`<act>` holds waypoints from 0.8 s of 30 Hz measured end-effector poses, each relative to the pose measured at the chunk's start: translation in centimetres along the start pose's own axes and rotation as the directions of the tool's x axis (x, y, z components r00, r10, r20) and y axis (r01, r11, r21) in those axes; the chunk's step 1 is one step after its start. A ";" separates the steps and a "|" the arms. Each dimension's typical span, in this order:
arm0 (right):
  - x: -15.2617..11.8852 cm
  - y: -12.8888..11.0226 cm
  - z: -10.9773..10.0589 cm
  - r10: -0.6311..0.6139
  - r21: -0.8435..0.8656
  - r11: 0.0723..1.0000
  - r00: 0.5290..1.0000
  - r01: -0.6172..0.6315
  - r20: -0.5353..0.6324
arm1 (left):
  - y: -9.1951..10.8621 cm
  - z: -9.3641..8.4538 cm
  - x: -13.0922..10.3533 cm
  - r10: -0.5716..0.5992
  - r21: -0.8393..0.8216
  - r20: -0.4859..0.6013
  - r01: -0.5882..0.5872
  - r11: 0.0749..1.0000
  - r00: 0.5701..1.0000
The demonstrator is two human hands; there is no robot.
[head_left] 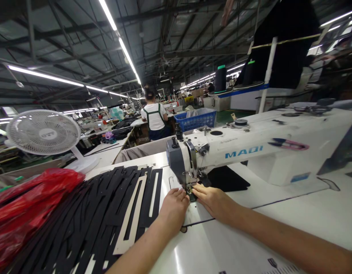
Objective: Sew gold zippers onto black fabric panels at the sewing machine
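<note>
Both hands rest at the needle end of a white sewing machine [278,146]. My left hand [173,209] is left of the presser foot [190,188], its fingers pressed together and bent; whatever lies beneath them is hidden. To the foot's right, my right hand [217,201] has its fingers stretched out low, their tips by the needle area. A small dark patch shows between the hands, too little to name. Black fabric [228,179] lies flat under the machine arm, behind my right hand; whether they touch, I cannot tell.
Left of my hands, many black strips [107,201] overlap, with a beige slotted piece [132,213] on top. Red plastic [50,201] and a white fan [46,131] stand further left. Thread snips [290,144] lie on the machine arm. Ahead are a blue basket [195,120] and a person [154,116].
</note>
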State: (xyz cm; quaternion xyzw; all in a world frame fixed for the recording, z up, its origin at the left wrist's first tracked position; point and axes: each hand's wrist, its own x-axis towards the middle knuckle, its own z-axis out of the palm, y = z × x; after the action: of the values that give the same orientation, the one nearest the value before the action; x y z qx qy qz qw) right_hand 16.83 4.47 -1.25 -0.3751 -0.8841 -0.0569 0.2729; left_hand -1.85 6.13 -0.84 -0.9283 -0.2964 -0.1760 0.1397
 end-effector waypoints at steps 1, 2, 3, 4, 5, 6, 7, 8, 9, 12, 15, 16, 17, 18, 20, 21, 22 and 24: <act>0.0 0.1 0.1 0.000 0.001 1.000 1.000 0.000 -0.012 | 0.0 0.0 0.0 -0.001 0.001 0.001 0.001 1.000 1.000; -0.1 0.1 0.1 -0.002 0.001 1.000 1.000 0.002 -0.023 | 0.0 0.0 0.0 -0.002 0.002 0.002 0.002 1.000 1.000; -0.1 0.2 0.2 -0.005 0.001 1.000 0.999 0.005 -0.031 | -0.1 0.0 0.0 -0.001 0.001 0.005 0.001 1.000 1.000; -0.1 0.2 0.2 -0.009 0.001 1.000 0.999 0.009 -0.036 | -0.1 0.0 0.0 0.000 -0.002 0.009 0.000 1.000 1.000; 0.0 0.2 0.3 -0.011 0.000 1.000 0.999 0.011 -0.038 | -0.1 0.0 0.0 0.001 -0.004 0.013 -0.001 1.000 1.000; 0.0 0.2 0.3 -0.010 -0.001 1.000 0.999 0.010 -0.035 | -0.2 0.0 0.0 0.002 -0.007 0.017 -0.002 1.000 1.000; 0.1 0.1 0.2 -0.007 -0.003 1.000 1.000 0.007 -0.028 | -0.2 0.0 0.0 0.003 -0.010 0.021 -0.003 1.000 1.000; 0.2 0.1 0.2 -0.004 -0.006 1.000 1.000 0.004 -0.022 | -0.2 0.0 0.0 0.003 -0.013 0.024 -0.003 1.000 1.000; 0.2 0.0 0.1 0.001 -0.010 1.000 1.000 -0.001 -0.017 | -0.2 0.0 0.0 0.003 -0.015 0.026 -0.003 1.000 1.000; 0.3 -0.2 0.1 0.012 -0.024 1.000 1.000 -0.013 -0.017 | -0.2 0.1 -0.1 -0.005 -0.015 0.021 0.005 1.000 1.000; 0.4 -0.1 0.2 0.031 -0.024 0.999 0.999 -0.032 -0.036 | -0.2 0.3 -0.1 -0.031 -0.010 0.000 0.031 0.999 1.000; 0.4 0.0 0.3 0.041 -0.015 0.999 0.998 -0.042 -0.041 | -0.2 0.4 -0.1 -0.045 -0.009 -0.009 0.044 0.999 0.999; 0.4 0.1 0.5 0.052 -0.002 0.999 0.998 -0.052 -0.045 | -0.2 0.4 -0.1 -0.058 -0.011 -0.019 0.058 0.998 0.998; 0.4 0.1 0.7 0.061 0.015 0.998 0.997 -0.060 -0.048 | -0.2 0.5 -0.1 -0.071 -0.014 -0.027 0.071 0.997 0.997; 0.3 0.1 1.0 0.077 0.045 0.996 0.996 -0.074 -0.052 | -0.1 0.5 -0.1 -0.093 -0.027 -0.039 0.092 0.995 0.995; 0.2 0.1 1.2 0.082 0.055 0.995 0.995 -0.079 -0.054 | 0.0 0.4 -0.1 -0.100 -0.036 -0.042 0.099 0.994 0.994; 0.1 0.1 1.2 0.083 0.064 0.995 0.995 -0.079 -0.051 | 0.1 0.4 -0.1 -0.108 -0.047 -0.044 0.106 0.993 0.993; -0.3 0.3 0.8 0.068 0.079 0.995 0.998 -0.066 -0.016 | 0.2 0.3 -0.3 -0.129 -0.069 -0.049 0.125 0.990 0.990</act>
State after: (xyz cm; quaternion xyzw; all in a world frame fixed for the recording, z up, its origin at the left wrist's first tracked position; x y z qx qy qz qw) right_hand 16.86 4.80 -2.10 -0.3929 -0.8699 -0.0163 0.2977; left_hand -1.88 5.93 -1.22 -0.9065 -0.3452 -0.2190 0.1055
